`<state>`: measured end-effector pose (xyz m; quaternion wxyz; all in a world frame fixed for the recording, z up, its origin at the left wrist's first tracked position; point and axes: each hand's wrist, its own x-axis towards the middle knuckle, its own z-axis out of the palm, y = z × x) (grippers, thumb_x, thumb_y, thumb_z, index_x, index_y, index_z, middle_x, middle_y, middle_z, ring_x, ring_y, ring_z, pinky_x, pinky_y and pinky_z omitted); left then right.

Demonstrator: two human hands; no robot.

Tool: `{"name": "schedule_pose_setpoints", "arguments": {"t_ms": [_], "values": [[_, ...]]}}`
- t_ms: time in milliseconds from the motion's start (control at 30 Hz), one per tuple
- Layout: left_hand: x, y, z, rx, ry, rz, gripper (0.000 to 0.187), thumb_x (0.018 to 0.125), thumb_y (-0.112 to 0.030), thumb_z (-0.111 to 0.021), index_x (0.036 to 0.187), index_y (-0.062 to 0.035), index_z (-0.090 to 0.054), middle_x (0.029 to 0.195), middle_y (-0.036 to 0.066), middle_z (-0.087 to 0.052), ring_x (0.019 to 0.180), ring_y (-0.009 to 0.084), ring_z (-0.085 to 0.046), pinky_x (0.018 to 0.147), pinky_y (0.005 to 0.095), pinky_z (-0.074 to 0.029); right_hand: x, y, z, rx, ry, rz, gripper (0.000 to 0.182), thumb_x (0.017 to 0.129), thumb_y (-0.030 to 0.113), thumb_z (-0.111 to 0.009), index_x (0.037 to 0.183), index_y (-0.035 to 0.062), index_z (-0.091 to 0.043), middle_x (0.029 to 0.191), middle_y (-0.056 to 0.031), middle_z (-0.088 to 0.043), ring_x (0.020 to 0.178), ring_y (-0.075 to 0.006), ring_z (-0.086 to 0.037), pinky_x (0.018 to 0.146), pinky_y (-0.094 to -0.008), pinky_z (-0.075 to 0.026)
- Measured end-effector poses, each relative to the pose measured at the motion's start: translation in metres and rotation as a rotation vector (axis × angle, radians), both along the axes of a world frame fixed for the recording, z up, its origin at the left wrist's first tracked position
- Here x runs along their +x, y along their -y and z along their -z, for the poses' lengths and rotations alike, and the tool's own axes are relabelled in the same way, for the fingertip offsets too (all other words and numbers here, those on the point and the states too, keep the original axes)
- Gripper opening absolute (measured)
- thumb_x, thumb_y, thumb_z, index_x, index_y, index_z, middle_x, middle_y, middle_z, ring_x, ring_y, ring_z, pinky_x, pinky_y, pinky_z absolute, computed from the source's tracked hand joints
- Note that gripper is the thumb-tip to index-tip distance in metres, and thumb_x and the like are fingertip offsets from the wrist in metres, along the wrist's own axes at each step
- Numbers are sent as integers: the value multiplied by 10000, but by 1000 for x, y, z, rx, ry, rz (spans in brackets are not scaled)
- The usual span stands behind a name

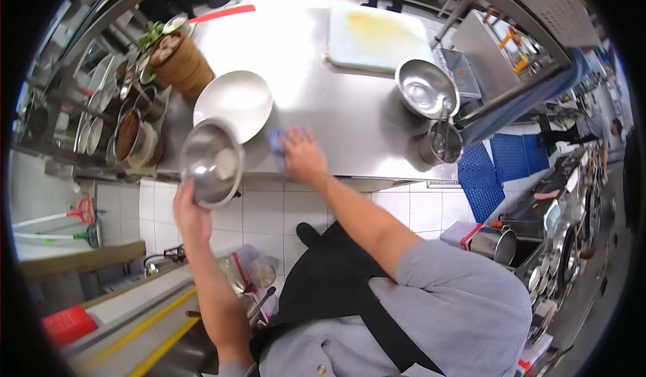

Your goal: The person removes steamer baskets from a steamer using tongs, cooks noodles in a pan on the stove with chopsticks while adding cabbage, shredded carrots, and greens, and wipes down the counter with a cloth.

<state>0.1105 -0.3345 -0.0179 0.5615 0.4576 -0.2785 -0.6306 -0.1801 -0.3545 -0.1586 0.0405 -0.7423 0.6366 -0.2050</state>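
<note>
My left hand (pixel 192 210) grips the near rim of a steel mixing bowl (pixel 202 155), tilted, with a pale lump or a reflection inside that I cannot make out. Just beyond it a large white bowl (pixel 235 104) rests on the steel table (pixel 296 67), partly covered by the mixing bowl. Near the table's front edge, my right hand (pixel 303 155) presses a blue cloth (pixel 276 138) against the surface, fingers over it and slightly blurred.
A white cutting board (pixel 380 37) lies at the back right. Beside it stand a steel bowl (pixel 427 88) and a steel pot (pixel 441 143) with utensils. On the left are a bamboo steamer (pixel 182 64) and several containers. A red-handled tool (pixel 222 14) lies at the back.
</note>
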Motion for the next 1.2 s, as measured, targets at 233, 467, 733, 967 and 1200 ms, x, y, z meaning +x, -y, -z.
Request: {"name": "schedule_pose_setpoints", "arguments": {"t_ms": [233, 467, 733, 967, 1200], "values": [[-217, 117, 30, 147, 204, 465, 302, 966, -181, -565, 1148, 60, -569, 1104, 172, -633, 923, 286, -694, 806, 422, -617, -109, -94, -15, -84, 217, 195, 468, 755, 30, -658, 1219, 84, -641, 1367, -161, -570, 1271, -342, -538, 1131, -495, -352], [-389, 183, 48, 144, 29, 396, 305, 1010, -150, -517, 1213, 75, -484, 1185, 193, -593, 1054, 315, -641, 928, 461, -584, -148, -106, 2, -120, 56, 327, 441, 807, 113, -662, 1242, 49, -625, 1376, -184, -557, 1283, -369, -517, 1125, -518, -348], [-433, 229, 102, 183, 146, 423, 268, 984, -198, -559, 1127, 20, -619, 1028, 102, -655, 872, 164, -647, 835, 372, -607, -178, -77, -4, -46, 97, 59, 460, 832, 54, -617, 1291, 37, -591, 1433, -199, -507, 1350, -389, -455, 1155, -520, -311], [-372, 149, 123, -208, 277, 715, 236, 920, -240, -647, 1020, -38, -719, 825, 42, -705, 704, 130, -651, 658, 300, -554, -195, -34, 3, -34, 182, 143, 476, 830, 102, -633, 1299, 44, -582, 1428, -224, -498, 1338, -408, -453, 1146, -524, -308], [-180, -21, 97, -334, 317, 1350, 439, 1062, -383, -433, 1367, -114, -601, 1404, 74, -584, 1285, 201, -527, 1099, 331, -363, -187, 33, 1, -34, -70, 110, 568, 886, 226, -558, 1423, 49, -499, 1447, -241, -476, 1361, -403, -419, 1162, -502, -272]]}}
